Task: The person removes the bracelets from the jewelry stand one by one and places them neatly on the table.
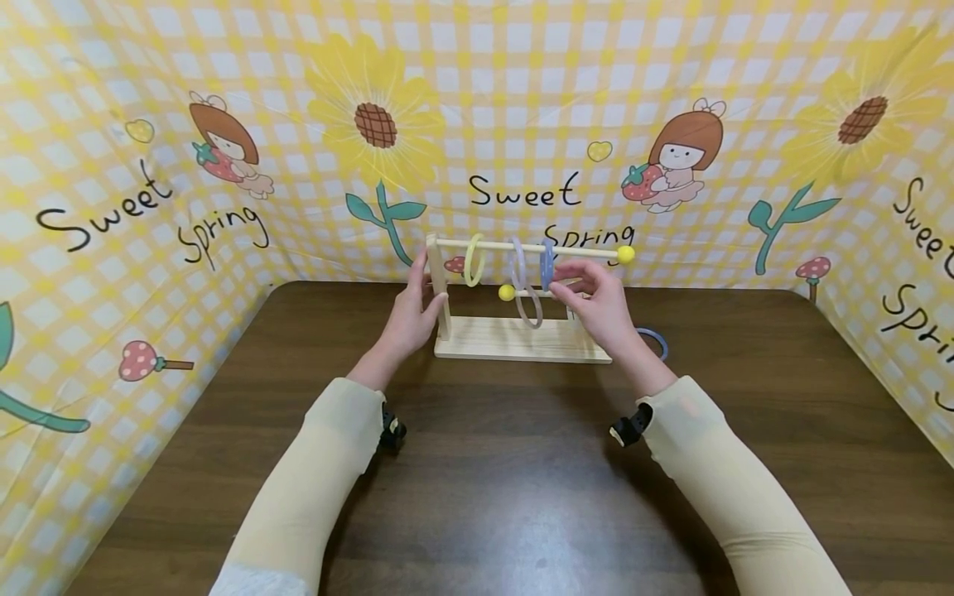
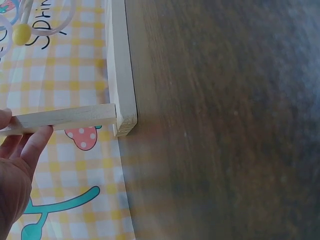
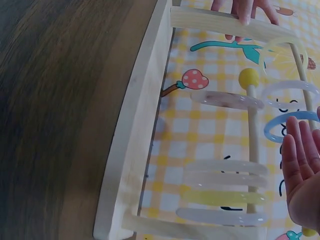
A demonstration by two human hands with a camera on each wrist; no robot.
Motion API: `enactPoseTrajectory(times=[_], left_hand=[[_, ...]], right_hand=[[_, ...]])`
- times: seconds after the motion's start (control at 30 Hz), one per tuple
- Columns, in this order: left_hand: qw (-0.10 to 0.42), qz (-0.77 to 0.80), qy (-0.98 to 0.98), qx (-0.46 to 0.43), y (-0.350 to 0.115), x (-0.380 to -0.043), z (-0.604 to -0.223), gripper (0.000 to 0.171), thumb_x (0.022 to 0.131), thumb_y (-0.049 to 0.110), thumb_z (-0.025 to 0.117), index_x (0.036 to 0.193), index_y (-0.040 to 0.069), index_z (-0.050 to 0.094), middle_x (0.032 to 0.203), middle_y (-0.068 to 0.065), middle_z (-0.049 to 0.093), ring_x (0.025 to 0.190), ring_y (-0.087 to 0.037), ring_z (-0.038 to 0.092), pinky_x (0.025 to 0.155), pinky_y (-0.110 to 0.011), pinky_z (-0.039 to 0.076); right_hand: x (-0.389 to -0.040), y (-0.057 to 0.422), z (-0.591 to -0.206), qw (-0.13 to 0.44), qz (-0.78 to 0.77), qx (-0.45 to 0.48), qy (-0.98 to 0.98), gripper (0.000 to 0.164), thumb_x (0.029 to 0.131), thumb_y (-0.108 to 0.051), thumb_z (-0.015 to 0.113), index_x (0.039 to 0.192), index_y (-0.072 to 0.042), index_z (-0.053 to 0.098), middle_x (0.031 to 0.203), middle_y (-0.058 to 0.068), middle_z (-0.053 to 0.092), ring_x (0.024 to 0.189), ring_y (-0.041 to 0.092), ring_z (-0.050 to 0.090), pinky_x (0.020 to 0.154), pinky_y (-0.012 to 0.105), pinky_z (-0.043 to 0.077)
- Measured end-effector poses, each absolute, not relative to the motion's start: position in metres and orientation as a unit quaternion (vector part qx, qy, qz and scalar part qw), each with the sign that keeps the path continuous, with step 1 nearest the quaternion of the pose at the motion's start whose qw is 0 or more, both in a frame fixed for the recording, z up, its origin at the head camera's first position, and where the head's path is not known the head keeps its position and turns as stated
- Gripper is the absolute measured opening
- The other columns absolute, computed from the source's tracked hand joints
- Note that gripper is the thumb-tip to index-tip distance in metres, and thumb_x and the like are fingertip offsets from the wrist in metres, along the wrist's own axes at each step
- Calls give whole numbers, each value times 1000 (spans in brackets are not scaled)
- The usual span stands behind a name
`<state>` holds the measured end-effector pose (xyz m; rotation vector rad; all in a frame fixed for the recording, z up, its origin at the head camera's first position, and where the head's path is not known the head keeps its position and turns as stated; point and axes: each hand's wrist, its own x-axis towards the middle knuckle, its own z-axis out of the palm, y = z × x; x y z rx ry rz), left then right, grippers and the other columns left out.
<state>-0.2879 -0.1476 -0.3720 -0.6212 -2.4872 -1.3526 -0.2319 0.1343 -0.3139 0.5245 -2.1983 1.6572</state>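
Note:
A wooden bangle stand [image 1: 522, 341] has two horizontal rods at different heights. My left hand [image 1: 408, 319] holds its left post [image 1: 438, 290], thumb in front and fingers behind. On the upper rod [image 1: 581, 250] hang a yellow bangle [image 1: 467, 263], a lilac bangle [image 1: 513, 263] and a blue bangle [image 1: 547, 266]. The thumb and fingertips of my right hand [image 1: 599, 306] pinch the blue bangle; the thumb is hidden in the right wrist view. A brownish-pink bangle [image 3: 225, 100] hangs near the lower rod's ball end, with several pale and yellow bangles [image 3: 225, 197] farther along.
Another blue bangle [image 1: 665, 343] lies on the dark wooden table [image 1: 492, 463] beyond my right forearm. Yellow balls cap the upper rod [image 1: 626, 255] and the lower rod [image 1: 507, 292]. A yellow checked cloth [image 1: 492, 99] hangs behind and along both sides.

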Motion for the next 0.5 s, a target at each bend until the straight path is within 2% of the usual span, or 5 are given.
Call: enactPoseTrajectory(times=[0.3, 0.5], left_hand=[[123, -464, -851, -214, -147, -289, -373, 76, 101, 4, 50, 157, 14, 0, 136, -27, 48, 122, -39, 51, 96, -49, 46], [120, -463, -853, -209, -148, -288, -373, 76, 101, 5, 51, 157, 15, 0, 137, -27, 47, 122, -40, 50, 97, -50, 45]], right_hand=[[-237, 126, -317, 167, 596, 166, -768, 24, 89, 6, 66, 109, 17, 59, 105, 32, 63, 71, 8, 61, 58, 15, 46], [-256, 129, -337, 179, 608, 160, -757, 21, 89, 4, 67, 107, 15, 61, 99, 28, 64, 67, 2, 61, 57, 15, 46]])
